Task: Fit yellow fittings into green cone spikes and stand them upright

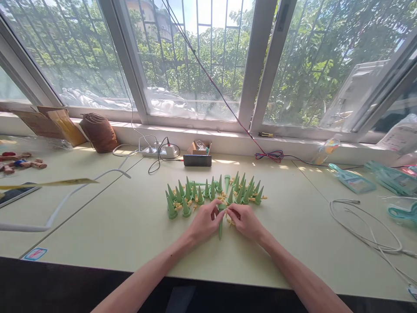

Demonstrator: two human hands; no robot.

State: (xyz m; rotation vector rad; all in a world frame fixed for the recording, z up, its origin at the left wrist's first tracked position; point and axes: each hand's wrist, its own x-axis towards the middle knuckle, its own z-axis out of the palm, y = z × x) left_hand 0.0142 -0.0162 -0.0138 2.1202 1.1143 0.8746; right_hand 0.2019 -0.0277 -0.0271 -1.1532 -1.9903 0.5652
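Between the thumb and fingers of my left hand (207,218) is a green plastic spike (220,230), its point toward me and its wide end away. My right hand (243,218) pinches at the spike's wide end; what its fingertips hold, perhaps a small yellowish piece, is mostly hidden. Just beyond both hands stand several more green cones (186,208) with their tips up, some with yellowish valve-like pieces at their bases. One cone (227,183) rests tip down among them. Loose yellowish pieces (230,221) lie beside my right fingers.
A phone (197,161) leans before a small cardboard box (201,148) near the window sill. Left are a power strip (150,151), a brown pouch (98,132) and a white cable strip (81,187). Right are a coiled white cable (365,226) and teal packages (353,178).
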